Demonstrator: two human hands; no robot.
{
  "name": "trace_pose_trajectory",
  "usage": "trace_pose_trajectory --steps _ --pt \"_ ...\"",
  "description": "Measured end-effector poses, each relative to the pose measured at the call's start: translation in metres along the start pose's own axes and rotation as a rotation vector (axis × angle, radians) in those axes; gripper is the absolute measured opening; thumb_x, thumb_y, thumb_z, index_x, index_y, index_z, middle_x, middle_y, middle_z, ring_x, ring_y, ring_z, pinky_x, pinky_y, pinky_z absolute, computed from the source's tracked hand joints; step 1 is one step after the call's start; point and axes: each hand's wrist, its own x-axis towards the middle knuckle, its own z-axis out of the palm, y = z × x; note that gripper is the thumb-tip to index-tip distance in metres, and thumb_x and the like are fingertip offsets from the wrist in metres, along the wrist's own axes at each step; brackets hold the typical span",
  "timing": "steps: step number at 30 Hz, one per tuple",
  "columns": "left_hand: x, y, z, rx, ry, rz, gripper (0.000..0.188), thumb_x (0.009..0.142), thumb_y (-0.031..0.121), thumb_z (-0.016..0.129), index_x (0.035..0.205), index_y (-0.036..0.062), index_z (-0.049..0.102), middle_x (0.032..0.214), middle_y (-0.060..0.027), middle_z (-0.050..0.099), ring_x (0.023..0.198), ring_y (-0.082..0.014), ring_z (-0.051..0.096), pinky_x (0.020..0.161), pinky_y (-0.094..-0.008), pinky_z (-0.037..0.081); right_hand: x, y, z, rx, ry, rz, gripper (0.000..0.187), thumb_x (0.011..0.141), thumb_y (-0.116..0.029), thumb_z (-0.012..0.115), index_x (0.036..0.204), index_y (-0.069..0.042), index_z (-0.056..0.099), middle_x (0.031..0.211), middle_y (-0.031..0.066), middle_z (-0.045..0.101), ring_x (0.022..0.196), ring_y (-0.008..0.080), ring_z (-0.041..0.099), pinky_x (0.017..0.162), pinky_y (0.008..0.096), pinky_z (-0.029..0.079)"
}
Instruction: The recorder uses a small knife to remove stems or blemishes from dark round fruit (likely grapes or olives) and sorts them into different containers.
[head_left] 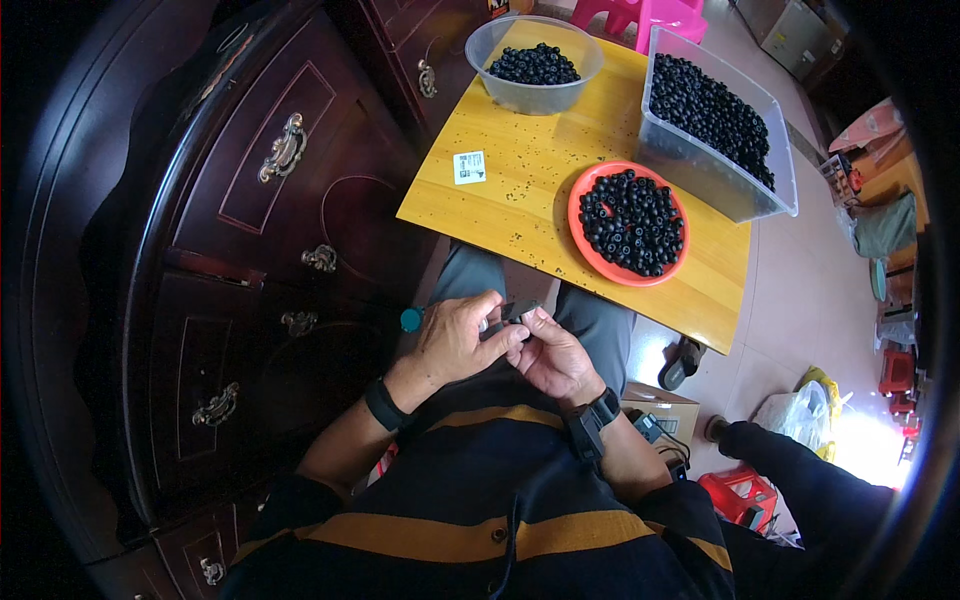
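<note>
Above my lap, my two hands meet close together. My left hand (462, 335) is closed round a slim tool with a round teal end (411, 320) that sticks out behind it; a flat, dark, blade-like piece (520, 308) shows at the fingertips. Thumb and fingers of my right hand (553, 352) pinch a small black part (516, 320), mostly covered by the fingers. Just beyond them, a red plate (577, 240) on the yellow table (520, 215) carries many small black ring-like parts (630, 222) with holes through them.
A clear round bowl (525, 98) and a big clear bin (690, 165) hold more black parts at the table's far side. Dark scraps and a white printed card (469, 167) lie on the tabletop. Dark wooden drawers (270, 150) stand left. Another person's leg (790, 455) reaches in from the right.
</note>
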Motion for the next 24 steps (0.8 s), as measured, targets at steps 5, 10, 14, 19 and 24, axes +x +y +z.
trace_pose_trajectory --steps 5,10,14,19,24 --pt "0.001 0.000 0.001 0.028 0.006 0.008 0.044 0.083 0.044 0.069 0.088 0.0025 0.056 0.071 -0.0131 0.063 0.063 -0.0309 0.064 0.056 -0.0399 0.048 0.000 -0.001 -0.001 -0.024 -0.011 -0.013 0.006 0.097 -0.016 0.057 0.099 -0.010 0.058 0.094 -0.0008 0.061 0.084 0.0088 0.061 0.078 0.0257 0.055" --pt "0.002 0.002 0.003 0.067 0.034 0.020 0.041 0.085 0.042 0.067 0.078 0.0037 0.055 0.066 -0.0132 0.061 0.059 -0.0315 0.062 0.054 -0.0403 0.046 -0.001 -0.001 -0.003 -0.002 0.030 -0.027 0.008 0.097 -0.014 0.056 0.103 -0.010 0.058 0.095 -0.0004 0.062 0.085 0.0098 0.061 0.076 0.0266 0.055" --pt "0.002 0.002 0.007 0.075 0.048 0.055 0.038 0.087 0.037 0.066 0.072 0.0048 0.054 0.064 -0.0132 0.061 0.057 -0.0310 0.061 0.051 -0.0396 0.045 0.001 -0.001 -0.006 -0.041 0.035 -0.033 0.007 0.097 -0.014 0.055 0.103 -0.010 0.058 0.094 -0.0003 0.062 0.085 0.0105 0.061 0.076 0.0267 0.055" --pt "0.004 0.000 0.004 0.028 0.003 0.008 0.032 0.086 0.033 0.068 0.078 0.0042 0.057 0.066 -0.0122 0.061 0.057 -0.0301 0.062 0.051 -0.0389 0.046 0.004 -0.003 -0.004 -0.026 0.030 -0.043 0.007 0.098 -0.015 0.055 0.102 -0.011 0.058 0.094 -0.0007 0.062 0.086 0.0110 0.061 0.076 0.0263 0.055" --pt "0.009 0.007 -0.003 -0.050 0.067 0.006 0.028 0.084 0.025 0.069 0.096 0.0020 0.058 0.068 -0.0122 0.061 0.059 -0.0288 0.063 0.054 -0.0379 0.048 0.008 -0.004 0.000 -0.028 0.066 -0.011 0.009 0.098 -0.017 0.056 0.103 -0.011 0.058 0.095 -0.0006 0.062 0.086 0.0111 0.061 0.077 0.0259 0.054"
